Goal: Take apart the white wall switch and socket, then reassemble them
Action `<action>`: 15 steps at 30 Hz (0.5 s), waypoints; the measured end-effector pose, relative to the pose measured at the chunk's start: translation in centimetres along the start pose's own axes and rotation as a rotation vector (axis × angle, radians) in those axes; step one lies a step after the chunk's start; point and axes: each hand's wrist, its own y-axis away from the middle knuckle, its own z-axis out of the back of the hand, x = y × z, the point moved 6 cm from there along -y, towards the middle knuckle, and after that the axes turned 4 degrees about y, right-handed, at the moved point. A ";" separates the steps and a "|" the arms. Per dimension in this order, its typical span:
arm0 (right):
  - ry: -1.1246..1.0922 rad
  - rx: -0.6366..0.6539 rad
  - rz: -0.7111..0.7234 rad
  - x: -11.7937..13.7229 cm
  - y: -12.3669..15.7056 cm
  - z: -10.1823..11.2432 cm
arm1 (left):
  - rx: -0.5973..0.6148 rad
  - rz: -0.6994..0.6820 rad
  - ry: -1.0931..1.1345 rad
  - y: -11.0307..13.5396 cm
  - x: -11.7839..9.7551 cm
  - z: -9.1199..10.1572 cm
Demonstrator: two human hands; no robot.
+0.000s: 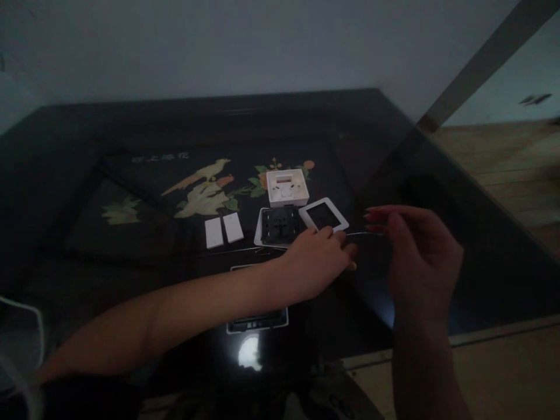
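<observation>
My left hand (pixel 321 259) reaches across the dark table, fingers bent together just in front of a white square frame (pixel 338 213). Whatever its fingertips hold, if anything, is hidden. My right hand (pixel 420 256) is raised to the right of it, thumb and fingers drawn together. Anything between them is too small or dim to make out. Left of the frame lies a black switch module in a white surround (pixel 280 226). Behind that sits a white square box (pixel 287 186). Under my left forearm, a second black module with a white rim (pixel 258 322) is partly covered.
Two white rectangular plates (pixel 223 229) lie left of the modules. The glossy table (pixel 144 280) bears a bird-and-flower picture and stands near a pale wall (pixel 219 52). A white cable (pixel 32 309) hangs at the left edge. Wooden floor (pixel 494 157) shows at right.
</observation>
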 end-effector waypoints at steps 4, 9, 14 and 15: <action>-0.066 0.016 -0.007 -0.3 -0.3 0.1 | 0.019 -0.072 -0.032 -1.8 -0.6 -2.4; -0.157 -0.115 -0.034 -0.4 -0.9 1.6 | -0.021 -0.089 -0.080 -1.0 -2.2 0.0; -0.331 -0.252 -0.042 -0.8 -1.4 2.9 | -0.249 -0.078 0.089 2.2 -1.5 8.2; -0.311 -0.220 -0.045 -0.8 -1.1 2.5 | -0.347 -0.029 0.197 3.3 -0.2 10.0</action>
